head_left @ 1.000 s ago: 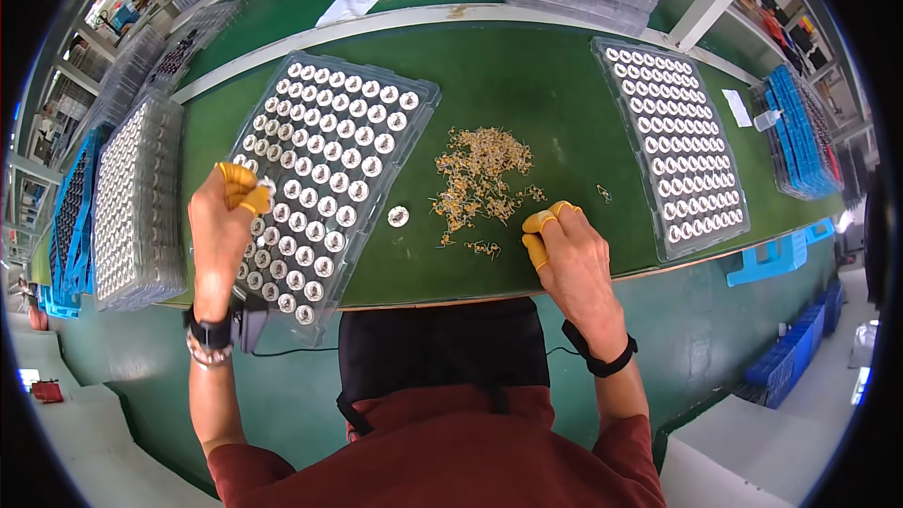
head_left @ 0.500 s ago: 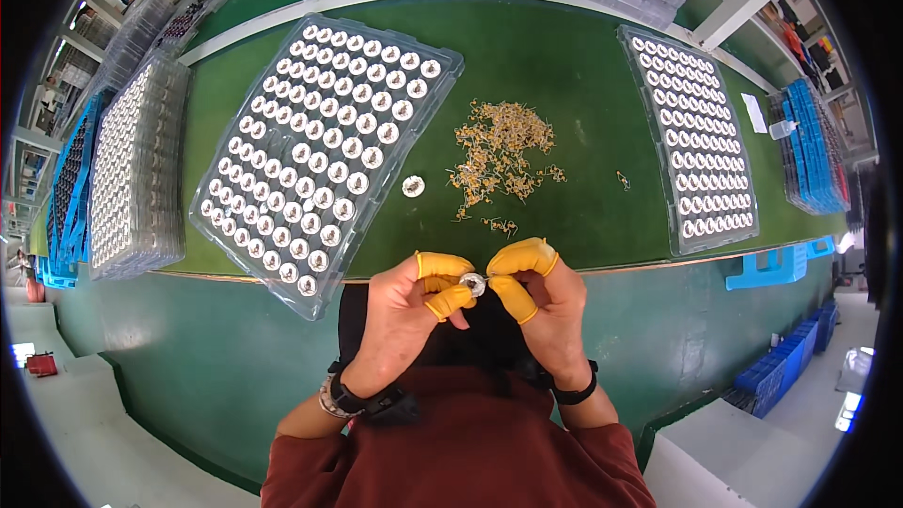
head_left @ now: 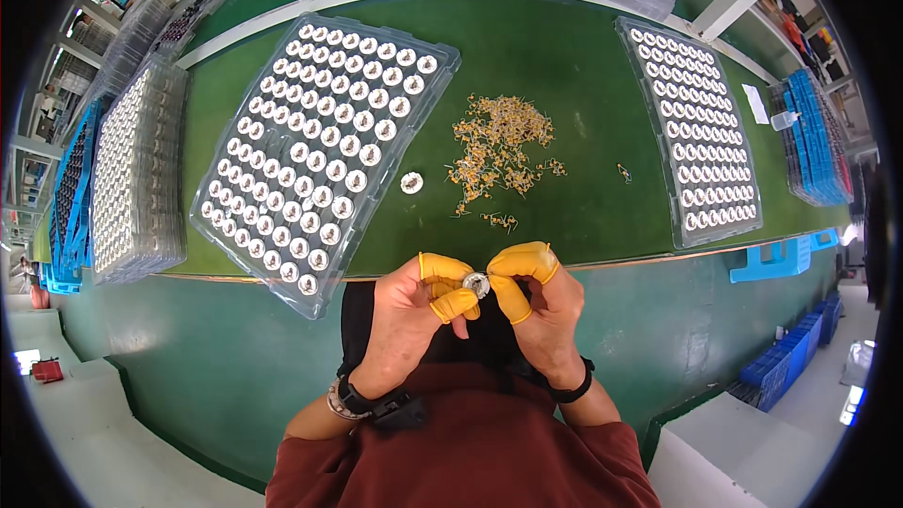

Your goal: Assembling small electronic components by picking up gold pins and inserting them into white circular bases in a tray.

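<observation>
In front of my body, just off the table's near edge, my left hand (head_left: 408,310) pinches a small round silver-white part (head_left: 477,285) between yellow-covered fingertips. My right hand (head_left: 544,306), also in yellow finger covers, is closed in a pinch at the right rim of this part. Whatever sits between those right fingertips is too small to make out. Beyond my hands lies a loose pile of tiny orange components with wire leads (head_left: 503,136). A single round white part (head_left: 411,182) rests on the green tabletop, left of the pile.
A clear tray of round parts (head_left: 320,146) lies at the left, overhanging the near edge. Another filled tray (head_left: 691,127) lies at the right. Stacked trays (head_left: 141,169) stand far left, blue trays (head_left: 814,141) far right. One stray component (head_left: 624,172) lies near the right tray.
The round part is turned slightly between my fingers, and both hands have shifted only a little. The whole view has moved slightly.
</observation>
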Tool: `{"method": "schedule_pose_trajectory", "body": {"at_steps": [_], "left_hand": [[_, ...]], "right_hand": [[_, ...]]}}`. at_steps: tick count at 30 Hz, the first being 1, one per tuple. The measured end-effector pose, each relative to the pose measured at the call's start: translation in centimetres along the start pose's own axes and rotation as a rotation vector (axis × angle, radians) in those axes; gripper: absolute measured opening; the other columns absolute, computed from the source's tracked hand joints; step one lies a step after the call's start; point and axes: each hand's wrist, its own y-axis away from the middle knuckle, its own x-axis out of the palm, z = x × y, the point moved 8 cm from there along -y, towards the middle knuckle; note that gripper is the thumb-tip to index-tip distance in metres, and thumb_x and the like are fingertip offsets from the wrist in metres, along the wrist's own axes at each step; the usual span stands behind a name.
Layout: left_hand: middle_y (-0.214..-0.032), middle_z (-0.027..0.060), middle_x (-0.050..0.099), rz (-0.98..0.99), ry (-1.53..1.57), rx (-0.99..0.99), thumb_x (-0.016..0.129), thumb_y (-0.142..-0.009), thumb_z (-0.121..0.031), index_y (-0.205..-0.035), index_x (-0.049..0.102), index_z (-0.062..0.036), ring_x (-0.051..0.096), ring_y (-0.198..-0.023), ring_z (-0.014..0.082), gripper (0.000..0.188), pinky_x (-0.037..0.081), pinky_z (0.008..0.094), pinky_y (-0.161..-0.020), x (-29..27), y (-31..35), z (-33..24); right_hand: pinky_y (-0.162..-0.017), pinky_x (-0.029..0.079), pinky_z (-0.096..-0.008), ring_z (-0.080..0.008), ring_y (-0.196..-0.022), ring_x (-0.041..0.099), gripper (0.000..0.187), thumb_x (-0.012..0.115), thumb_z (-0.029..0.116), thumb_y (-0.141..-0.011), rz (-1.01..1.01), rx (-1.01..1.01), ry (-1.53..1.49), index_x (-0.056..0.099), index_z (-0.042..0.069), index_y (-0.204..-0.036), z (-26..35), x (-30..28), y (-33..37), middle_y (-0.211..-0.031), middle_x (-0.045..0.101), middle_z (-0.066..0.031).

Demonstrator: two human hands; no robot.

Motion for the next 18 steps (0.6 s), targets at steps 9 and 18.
{"method": "schedule_pose_trajectory", "body": {"at_steps": [9, 18], "left_hand": [[-0.093, 0.0082, 0.065, -0.001, 0.012, 0.011, 0.067, -0.088, 0.001, -0.101, 0.061, 0.0028, 0.064, -0.073, 0.0142, 0.015, 0.052, 0.0235, -0.053, -0.2, 0.0, -0.1], [-0.093, 0.0084, 0.066, 0.014, -0.006, 0.050, 0.066, -0.088, 0.002, -0.103, 0.061, 0.0031, 0.064, -0.075, 0.0136, 0.016, 0.052, 0.0232, -0.054, -0.3, 0.0, 0.0]], "right_hand": [[-0.066, 0.051, -0.0283, -0.0203, -0.076, 0.063, 0.020, 0.068, -0.010, -0.078, 0.013, -0.132, 0.124, 0.063, 0.000, -0.094, 1.7, 0.3, -0.3, -0.090, 0.065, -0.0112], [-0.060, 0.051, -0.0313, -0.0263, -0.071, 0.063, 0.021, 0.069, -0.010, -0.074, -0.014, -0.341, 0.289, 0.063, 0.001, -0.091, 2.7, 0.7, 0.3, -0.087, 0.066, -0.0131]]}}
